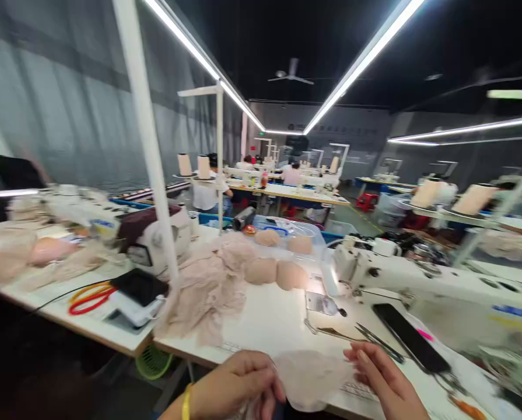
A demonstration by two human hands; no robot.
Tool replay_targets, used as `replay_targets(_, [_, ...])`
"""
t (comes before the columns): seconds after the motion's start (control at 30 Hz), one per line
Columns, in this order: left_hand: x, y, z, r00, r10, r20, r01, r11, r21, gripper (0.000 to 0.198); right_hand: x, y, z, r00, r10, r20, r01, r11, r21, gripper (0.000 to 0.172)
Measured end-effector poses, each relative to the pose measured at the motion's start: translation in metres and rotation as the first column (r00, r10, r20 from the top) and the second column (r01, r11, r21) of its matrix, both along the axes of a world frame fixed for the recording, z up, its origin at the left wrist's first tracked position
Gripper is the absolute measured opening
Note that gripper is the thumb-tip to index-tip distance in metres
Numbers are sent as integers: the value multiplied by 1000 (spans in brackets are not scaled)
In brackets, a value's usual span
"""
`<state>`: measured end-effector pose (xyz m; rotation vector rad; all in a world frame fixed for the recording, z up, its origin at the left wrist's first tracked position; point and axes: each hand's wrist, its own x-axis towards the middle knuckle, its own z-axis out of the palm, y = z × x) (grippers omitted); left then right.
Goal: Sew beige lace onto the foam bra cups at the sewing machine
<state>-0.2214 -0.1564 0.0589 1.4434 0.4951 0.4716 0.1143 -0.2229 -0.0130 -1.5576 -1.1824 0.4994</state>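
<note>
A piece of thin beige fabric (311, 376) is spread between my two hands at the front edge of the sewing table. My left hand (247, 382), with a yellow band at the wrist, is closed on its left side, and more fabric hangs below. At the right edge of the piece, the fingers of my right hand (377, 373) pinch together on the cloth. Beyond them, a pair of beige bra cups (276, 274) lies beside a heap of beige fabric (212, 280). A sewing machine (435, 286) stands to the right, its needle area lit.
Tweezers (379, 343) and a black phone (412, 337) lie near my right hand. Behind the cups sits a clear plastic bin (307, 233). A white pole (149, 146) rises at left, near a neighbouring table with red and yellow cords (90, 297). Several people sit farther back.
</note>
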Motion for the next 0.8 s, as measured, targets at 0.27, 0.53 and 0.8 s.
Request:
replay_targets(0.27, [40, 38, 41, 997, 79, 22, -78, 996, -50, 62, 82, 33, -5, 776, -92, 624, 131, 991, -16, 40])
replay_targets(0.53, [96, 62, 9, 995, -103, 15, 104, 981, -164, 60, 6, 19, 11, 712, 2, 702, -144, 979, 143, 28])
replay_targets(0.8, [101, 67, 13, 944, -315, -96, 305, 947, -105, 60, -30, 34, 42, 536, -73, 841, -276, 926, 256, 26])
